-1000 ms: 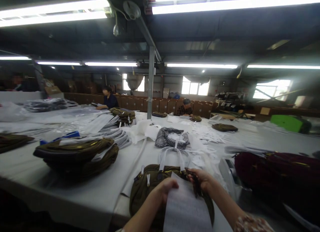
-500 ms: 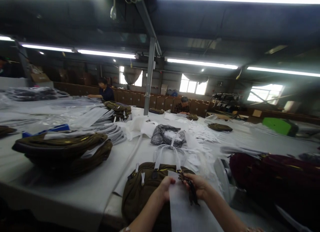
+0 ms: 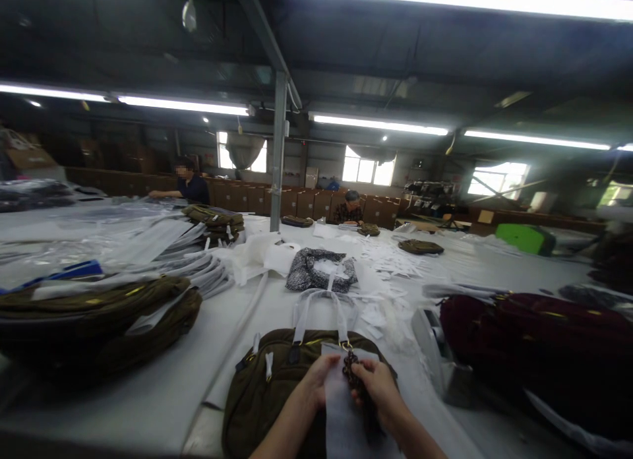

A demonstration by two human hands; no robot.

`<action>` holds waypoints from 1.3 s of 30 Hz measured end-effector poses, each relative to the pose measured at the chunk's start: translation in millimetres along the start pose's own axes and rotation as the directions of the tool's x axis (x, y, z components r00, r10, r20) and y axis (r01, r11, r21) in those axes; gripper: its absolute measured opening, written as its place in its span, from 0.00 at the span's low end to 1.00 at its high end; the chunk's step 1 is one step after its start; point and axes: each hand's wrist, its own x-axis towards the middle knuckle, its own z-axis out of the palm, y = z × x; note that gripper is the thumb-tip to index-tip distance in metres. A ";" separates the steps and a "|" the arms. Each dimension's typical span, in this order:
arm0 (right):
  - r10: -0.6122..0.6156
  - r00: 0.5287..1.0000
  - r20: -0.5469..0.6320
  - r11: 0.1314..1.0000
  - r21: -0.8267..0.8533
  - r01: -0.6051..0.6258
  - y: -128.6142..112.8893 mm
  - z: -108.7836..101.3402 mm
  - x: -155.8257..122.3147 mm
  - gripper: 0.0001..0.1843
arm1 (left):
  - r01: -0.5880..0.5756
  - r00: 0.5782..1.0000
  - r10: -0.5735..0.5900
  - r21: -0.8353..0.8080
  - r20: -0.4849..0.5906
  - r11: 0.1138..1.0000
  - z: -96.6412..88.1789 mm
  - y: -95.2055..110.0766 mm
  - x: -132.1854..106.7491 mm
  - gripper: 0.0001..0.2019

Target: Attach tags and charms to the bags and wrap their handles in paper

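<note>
An olive-green bag (image 3: 267, 386) with white handles lies on the white table (image 3: 163, 393) right in front of me. On it rests a white sheet (image 3: 341, 419). My left hand (image 3: 316, 383) pinches the sheet's upper left edge, fingers closed. My right hand (image 3: 378, 393) is closed on a dark cord-like strap (image 3: 352, 376) at the bag's top, beside a gold ring. Both hands sit close together over the bag.
A stack of olive bags (image 3: 99, 314) lies at left, dark red bags (image 3: 534, 340) at right. A patterned grey bag (image 3: 321, 271), white fabric pieces and paper scraps lie further back. Two people (image 3: 190, 185) work at the table's far side near a steel post (image 3: 277, 152).
The view swung right and down. My hands moved closer together over the bag's top, and the right hand slid up the dark strap toward the gold ring.
</note>
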 end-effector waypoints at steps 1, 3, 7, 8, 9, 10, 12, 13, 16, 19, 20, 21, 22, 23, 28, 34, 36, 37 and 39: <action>-0.017 1.000 -0.009 1.000 -0.021 0.016 2.2 0.1 0.1 0.10 | 0.016 1.000 -0.015 0.020 -0.017 1.000 1.9 -0.7 -1.7 0.10; -0.049 0.998 -0.025 0.997 -0.061 0.048 8.3 1.3 1.0 0.12 | 0.037 0.997 -0.033 0.059 -0.064 0.998 4.5 -3.2 -4.2 0.10; -0.104 0.993 -0.053 0.986 -0.138 0.096 19.5 6.9 1.6 0.13 | -0.022 0.977 0.050 0.134 -0.210 0.991 4.1 -11.8 -0.3 0.08; -0.123 0.990 -0.066 0.977 -0.185 0.109 20.6 8.2 1.0 0.13 | -0.051 0.965 0.088 0.151 -0.247 0.987 3.1 -14.2 2.2 0.07; -0.145 0.986 -0.086 0.962 -0.246 0.120 21.0 9.0 -0.2 0.14 | -0.084 0.951 0.128 0.166 -0.280 0.983 1.9 -16.3 4.9 0.07; -0.180 0.978 -0.103 0.938 -0.316 0.140 20.5 9.1 -1.8 0.13 | -0.118 0.937 0.169 0.178 -0.306 0.977 0.5 -17.9 7.5 0.07; -0.287 0.952 -0.106 0.864 -0.459 0.209 17.5 6.5 -6.3 0.12 | -0.181 0.910 0.239 0.195 -0.338 0.964 -2.1 -19.6 11.5 0.08; -0.341 0.937 -0.082 0.817 -0.518 0.252 15.3 3.4 -9.0 0.12 | -0.205 0.901 0.263 0.196 -0.344 0.959 -3.2 -19.7 12.6 0.09; -0.434 0.900 -0.041 0.704 -0.638 0.311 7.8 -12.9 -16.2 0.17 | -0.234 0.903 0.280 0.174 -0.326 0.957 -4.5 -18.3 11.3 0.11; -0.469 0.866 -0.175 0.667 -0.713 0.217 3.6 -35.2 -17.5 0.24 | -0.224 0.931 0.254 0.137 -0.264 0.965 -2.5 -17.1 5.3 0.13; -0.468 0.857 -0.214 0.667 -0.722 0.184 3.7 -41.9 -16.4 0.25 | -0.220 0.939 0.246 0.127 -0.243 0.967 -1.5 -17.0 3.1 0.13; -0.453 0.862 -0.228 0.676 -0.718 0.165 4.3 -47.4 -14.9 0.24 | -0.215 0.945 0.237 0.119 -0.224 0.969 -0.5 -16.9 1.1 0.13; -0.424 0.878 -0.222 0.695 -0.701 0.158 5.3 -51.5 -13.2 0.23 | -0.209 0.950 0.230 0.114 -0.210 0.971 0.3 -16.9 -0.5 0.13; -0.381 0.904 -0.195 0.723 -0.672 0.160 6.3 -53.9 -12.0 0.22 | -0.204 0.954 0.223 0.112 -0.202 0.973 0.8 -17.0 -1.6 0.13; -0.327 0.941 0.086 0.789 -0.523 0.322 4.2 -45.3 -18.7 0.17 | -0.220 0.943 0.248 0.144 -0.223 0.965 -1.4 -20.3 2.9 0.15; -0.534 0.833 0.146 0.426 -0.805 0.414 1.9 -20.6 -36.7 0.16 | -0.331 0.843 0.401 0.242 -0.359 0.912 -2.9 -31.8 19.7 0.15; -0.553 0.821 0.146 0.260 -0.905 0.336 9.5 -12.3 -37.7 0.17 | -0.364 0.805 0.445 0.265 -0.392 0.893 -1.9 -34.9 21.9 0.15; -0.571 0.806 0.154 0.186 -0.932 0.311 14.8 -8.5 -37.2 0.16 | -0.377 0.791 0.460 0.271 -0.403 0.885 -1.4 -36.0 22.1 0.15; -0.624 0.761 0.178 0.077 -0.955 0.287 27.1 -2.6 -34.3 0.11 | -0.396 0.775 0.478 0.272 -0.412 0.877 -0.9 -37.0 21.9 0.16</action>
